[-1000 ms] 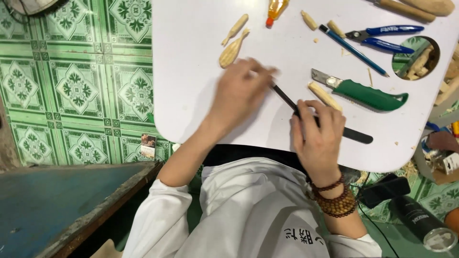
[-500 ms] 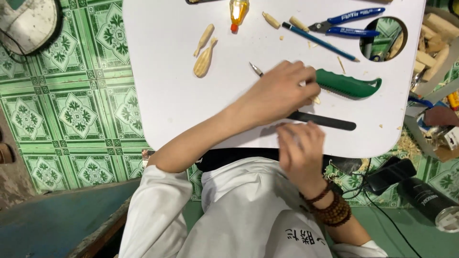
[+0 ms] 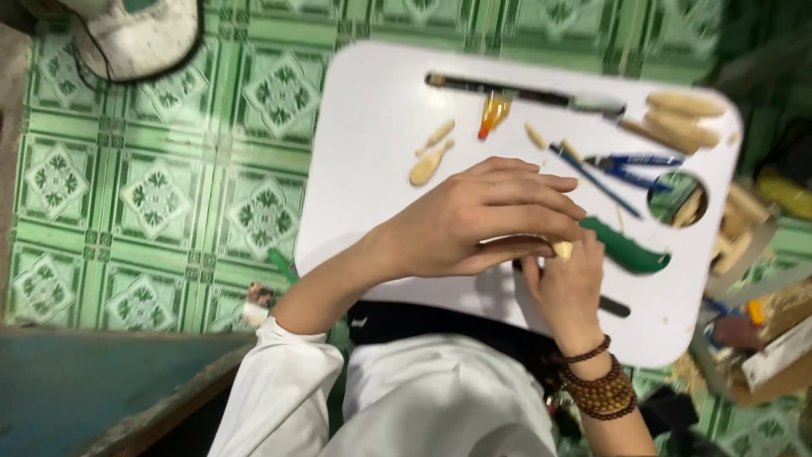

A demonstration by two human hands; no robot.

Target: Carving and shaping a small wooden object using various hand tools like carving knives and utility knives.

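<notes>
Head view, looking down. We see the left hand (image 3: 482,216) stretched out flat over the middle of the white tabletop (image 3: 372,118), palm down, fingers long and close together, pointing right; the thumb tucks under. Whether it grips anything underneath, we can't tell. The right hand (image 3: 565,283) sits just below it, wrist w/ brown bead bracelets (image 3: 600,385), fingers curled up around a small pale wood piece (image 3: 562,250) that peeks out betw. the two hands; it looks pinched there, but the left hand covers most of the hold. A dark thin file (image 3: 615,306) lies on the tabletop at the right hand, its end sticking out to the right.

Just right of the hands lies a green-handled knife (image 3: 630,250). Further back: blue pliers (image 3: 634,165), a blue pen (image 3: 592,179), an orange tube (image 3: 493,114), two pale carved pieces (image 3: 430,156), a long dark tool (image 3: 516,91) along the far edge, more wood sticks (image 3: 681,114) at the far right corner.

The tabletop has rounded corners and a round hole (image 3: 677,199) near its right edge. The left part of the top is bare. Green patterned floor tiles (image 3: 152,195) all round; wood clutter off the right edge.
</notes>
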